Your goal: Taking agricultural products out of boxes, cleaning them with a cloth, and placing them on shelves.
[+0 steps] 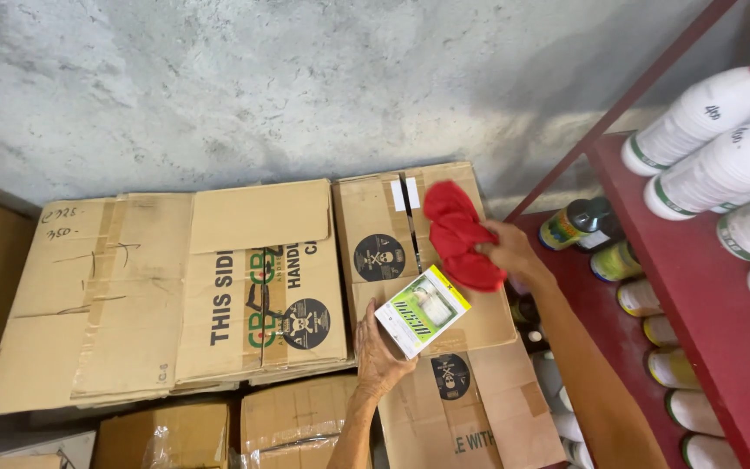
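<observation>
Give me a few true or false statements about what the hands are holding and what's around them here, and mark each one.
1. The left hand holds a small box with a green and white face. True.
2. The right hand grips a blue sponge. False: it holds a red cloth.
3. The hands are above closed cardboard cartons. True.
4. The red shelf on the right carries only glass jars. False: it carries white plastic bottles, lying on their sides, one with a red cap.
5. The cloth lies flat on the floor. False: it is bunched in the right hand, above a carton.
</observation>
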